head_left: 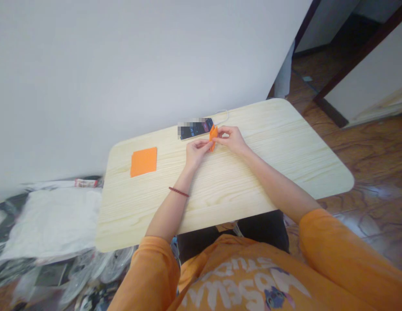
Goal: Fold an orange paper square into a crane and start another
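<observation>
Between my two hands is a small piece of folded orange paper (213, 134), held up just above the table in front of the phone. The fingers of my left hand (197, 150) pinch its lower left side. From the right, my right hand (231, 139) grips its other edge between thumb and fingers. The paper stands roughly upright with pointed tips at the top; its exact folds are too small to make out. A stack of square orange paper (144, 162) lies flat on the table, well to the left of my hands.
The pale wooden table (253, 181) has rounded corners and stands against a white wall. A phone (195, 129) lies behind my hands, with a white cable (224, 113) beside it. Bags and a white bundle (55, 220) sit left of the table. Wooden floor (376, 172) shows on the right.
</observation>
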`<state>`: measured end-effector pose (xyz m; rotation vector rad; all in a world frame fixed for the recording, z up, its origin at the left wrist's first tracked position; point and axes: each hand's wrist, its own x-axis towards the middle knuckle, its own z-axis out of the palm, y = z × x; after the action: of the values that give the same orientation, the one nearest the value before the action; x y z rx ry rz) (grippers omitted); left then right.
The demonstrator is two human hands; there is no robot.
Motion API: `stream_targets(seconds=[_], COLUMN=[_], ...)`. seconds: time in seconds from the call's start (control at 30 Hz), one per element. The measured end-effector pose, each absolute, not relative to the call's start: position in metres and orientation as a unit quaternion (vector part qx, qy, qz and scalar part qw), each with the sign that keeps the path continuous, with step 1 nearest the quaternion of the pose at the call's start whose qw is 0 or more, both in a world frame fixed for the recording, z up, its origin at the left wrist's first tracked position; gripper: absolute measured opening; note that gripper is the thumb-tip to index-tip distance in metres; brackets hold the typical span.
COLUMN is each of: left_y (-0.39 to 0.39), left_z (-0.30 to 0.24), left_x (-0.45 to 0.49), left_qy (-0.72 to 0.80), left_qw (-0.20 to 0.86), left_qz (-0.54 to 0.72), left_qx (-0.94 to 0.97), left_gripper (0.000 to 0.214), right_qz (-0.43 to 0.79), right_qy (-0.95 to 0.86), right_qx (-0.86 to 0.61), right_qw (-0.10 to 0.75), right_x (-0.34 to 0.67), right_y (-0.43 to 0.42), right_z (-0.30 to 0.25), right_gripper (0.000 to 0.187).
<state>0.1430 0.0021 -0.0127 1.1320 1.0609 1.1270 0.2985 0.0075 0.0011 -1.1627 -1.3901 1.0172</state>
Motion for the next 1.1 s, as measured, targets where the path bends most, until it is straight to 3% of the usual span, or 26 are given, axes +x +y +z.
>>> stream_targets(seconds=[0.3, 0.57, 0.87, 1.1], left_y=[0.005, 0.007, 0.007, 0.005], left_z=[-0.013, -0.011, -0.002, -0.001], left_x=[0.140, 0.136, 0.133, 0.133], left_qy=[0.457, 0.414, 0.418, 0.403], left_qw=[0.586, 0.651, 0.678, 0.676], left_qz=[0.468, 0.484, 0.485, 0.494], left_qx=[0.478, 0.413, 0.362, 0.369], left_gripper=[0.027, 0.030, 0.016, 0.021], right_qz=[0.270, 0.125, 0.088, 0.102], right_qy=[-0.681, -0.767, -0.815, -0.800], right_qx=[-0.458, -0.400, -0.372, -0.384], right_qw=[0.504, 0.486, 0.436, 0.450], right_x=[0.297, 0.296, 0.299, 0.299], right_y=[0.004, 0.006, 0.005, 0.004], right_z=[0.000, -0.008, -0.007, -0.007], right_gripper=[0.005, 0.022, 0.027, 0.026])
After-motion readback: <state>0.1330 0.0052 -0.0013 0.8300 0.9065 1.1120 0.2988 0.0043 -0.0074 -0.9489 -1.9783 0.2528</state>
